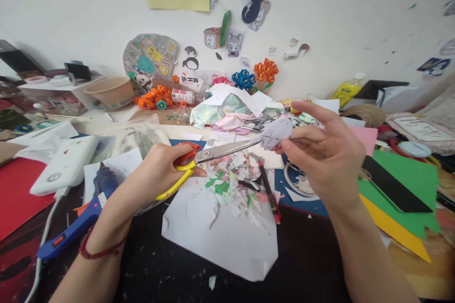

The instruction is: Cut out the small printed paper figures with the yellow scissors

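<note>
My left hand [161, 170] grips the handles of a pair of scissors [220, 151], one orange-red loop and one yellow. Their long metal blades point right and look nearly closed. At the blade tips is a small paper cutout [277, 131], greyish with drawn lines, pinched between the thumb and fingers of my right hand [320, 151]. The index finger of that hand is raised off the paper. Whether the blades bite into the cutout or only touch it, I cannot tell. Below lies a white sheet [220, 241] with a heap of paper scraps [227, 182] on it.
A blue glue gun [81, 218] and a white corded box [66, 165] lie at left. A dark pen [268, 189] rests by the scraps. Coloured paper [405, 175] and a black phone-like slab [394, 184] are at right. Behind stand orange flowers [266, 73] and a cardboard bowl [110, 90].
</note>
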Available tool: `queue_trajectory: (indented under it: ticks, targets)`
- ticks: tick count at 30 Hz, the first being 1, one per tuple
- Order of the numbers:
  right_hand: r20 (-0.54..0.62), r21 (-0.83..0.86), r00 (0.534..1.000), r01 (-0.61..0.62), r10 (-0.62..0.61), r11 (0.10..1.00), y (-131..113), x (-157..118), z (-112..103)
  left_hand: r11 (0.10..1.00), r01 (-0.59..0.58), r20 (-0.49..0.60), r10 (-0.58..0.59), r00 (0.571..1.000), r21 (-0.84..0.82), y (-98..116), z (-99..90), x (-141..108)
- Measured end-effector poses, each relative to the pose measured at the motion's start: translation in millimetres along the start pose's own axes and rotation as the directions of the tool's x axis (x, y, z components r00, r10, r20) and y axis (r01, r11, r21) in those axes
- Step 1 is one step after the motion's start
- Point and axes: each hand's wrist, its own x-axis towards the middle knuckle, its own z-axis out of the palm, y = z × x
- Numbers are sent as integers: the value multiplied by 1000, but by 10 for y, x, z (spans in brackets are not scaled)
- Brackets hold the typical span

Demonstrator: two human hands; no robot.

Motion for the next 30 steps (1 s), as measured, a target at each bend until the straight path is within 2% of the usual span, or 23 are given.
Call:
queue_trajectory:
  ticks: [4,9,13,16,24,30]
  targets:
    - [-2,17,1000,13,-13,1000,0,-2,-4,997,-63,-64,65,996,33,14,-7,0]
    - [-30,36,999,43,-42,998,3,1,4,982,-149,-184,169,968,121,17,16,-7]
    - [-52,29,996,74,-73,997,-3,-1,12,979,-138,-206,167,964,149,-3,36,-15]
    - [-76,6,991,113,-112,994,-10,-8,13,975,-180,-230,205,951,128,-11,34,-21]
    - [-98,-12,983,157,-158,987,-4,-21,19,968,-231,-239,249,939,99,-1,19,-35]
    - [-97,-4,979,181,-180,984,0,-27,16,959,-242,-227,270,936,145,-18,22,-45]
